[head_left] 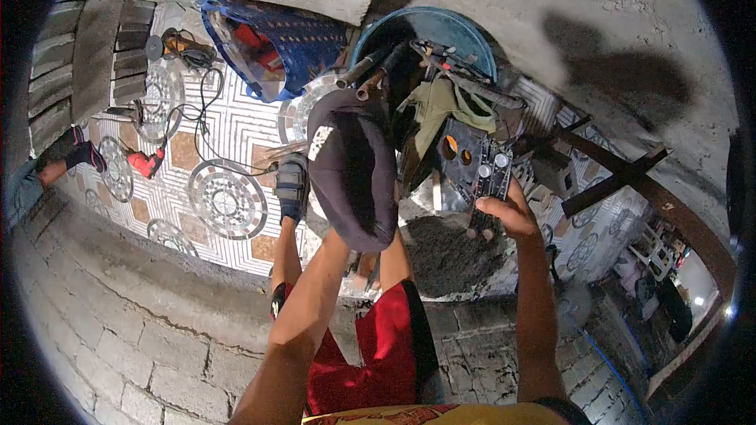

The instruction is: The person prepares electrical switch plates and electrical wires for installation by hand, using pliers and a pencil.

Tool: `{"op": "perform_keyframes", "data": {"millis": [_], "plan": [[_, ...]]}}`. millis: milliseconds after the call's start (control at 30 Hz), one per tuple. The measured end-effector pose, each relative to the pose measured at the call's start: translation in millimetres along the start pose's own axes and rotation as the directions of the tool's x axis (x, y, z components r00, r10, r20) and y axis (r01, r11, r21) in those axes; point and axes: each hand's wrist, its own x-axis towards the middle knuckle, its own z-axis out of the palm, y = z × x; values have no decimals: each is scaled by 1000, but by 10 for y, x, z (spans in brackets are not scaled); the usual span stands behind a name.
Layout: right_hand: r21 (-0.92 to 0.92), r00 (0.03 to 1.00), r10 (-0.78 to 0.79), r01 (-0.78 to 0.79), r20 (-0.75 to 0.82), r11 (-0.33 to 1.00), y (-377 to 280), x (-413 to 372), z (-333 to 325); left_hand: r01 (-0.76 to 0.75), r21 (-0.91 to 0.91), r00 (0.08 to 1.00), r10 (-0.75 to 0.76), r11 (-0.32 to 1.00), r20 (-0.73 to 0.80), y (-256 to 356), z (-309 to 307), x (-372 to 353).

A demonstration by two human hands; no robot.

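A dark cap-like piece of padded fabric (350, 165) with a pale printed patch hangs in front of me. My left hand (343, 238) holds it at its near end, the fingers hidden by the cloth. My right hand (512, 211) is closed round the near edge of a black panel (480, 169) with silver round knobs and two round holes showing orange; its exact kind I cannot make out. Beneath that panel lies a heap of dark grey sand (453, 256). Just beyond, an olive cloth (445, 114) is draped over some clutter.
A blue tub (465, 31) with pipes beside it stands by the wall. Left of it lies a blue patterned sack (291, 43). An angle grinder (185, 51) and a red tool (147, 162) with cords rest on the tiles. Rusty steel beams (630, 177) cross at right. Another person's foot (87, 153) is at far left.
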Motion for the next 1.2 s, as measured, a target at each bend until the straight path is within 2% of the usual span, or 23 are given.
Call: {"op": "perform_keyframes", "data": {"millis": [100,167,233,267,367,433,533,567,600,633,667,700,767,833,867,900,967,1000,1033,1067,1133,1167,1200], "plan": [[-38,999,-37,38,15,999,35,20,-56,-145,245,982,170,959,-87,239,-230,445],[13,994,-2,1,112,1000,100,37,-110,-153,260,969,197,953,-152,245,-273,665],[4,994,9,-9,112,1000,116,23,-123,-162,243,952,216,956,-217,138,-221,914],[-82,995,-78,84,70,993,203,14,-121,-170,227,944,224,959,-243,41,-152,1053],[-16,986,-166,166,18,986,308,23,-128,-202,168,917,247,965,-313,-280,109,1440],[357,998,27,-47,61,933,436,49,-171,-238,141,902,273,961,-335,-442,257,1598],[343,999,1,-17,47,939,452,63,-152,-310,112,878,329,944,-349,-618,485,1755],[345,999,2,-16,40,938,443,80,-132,-331,94,882,343,939,-324,-610,530,1812],[357,999,-39,27,25,934,434,98,-101,-317,44,931,320,947,-175,-515,515,1911],[368,997,-80,70,10,927,437,123,-104,-317,38,933,318,948,-170,-428,529,1981],[176,998,43,-36,-37,984,476,131,-168,13,152,999,-17,988,29,-409,573,2020],[183,998,50,-42,-38,982,480,137,-171,304,324,912,-372,896,174,-349,585,2065],[189,993,109,-98,-47,977,380,167,-159,279,389,888,-390,878,244,33,544,2150],[198,995,77,-63,-67,978,252,160,-96,-15,318,965,-69,948,252,-15,694,2279],[242,995,56,-35,-80,970,309,161,-82,-173,200,964,124,964,237,-160,827,2339],[281,995,30,-2,-95,960,310,171,-82,-174,198,964,125,965,235,-148,863,2346],[243,995,28,-3,-100,970,223,151,-54,-20,343,927,-111,939,359,-122,921,2364],[226,994,24,0,-104,974,212,160,-62,-222,236,967,183,946,176,-211,958,2337],[209,994,20,2,-107,978,201,169,-70,-228,235,966,189,945,177,-308,976,2310],[241,997,-29,46,-76,969,268,200,-82,-175,167,974,145,970,177,-323,941,2239],[299,1000,-17,13,11,954,244,203,-94,-34,200,960,-24,979,280,-50,702,2056],[325,998,-11,-7,55,946,232,204,-100,-33,200,957,-27,979,287,-60,659,1934],[261,1000,-14,9,15,965,222,199,-66,126,79,958,-142,989,251,-117,625,1832]]}}
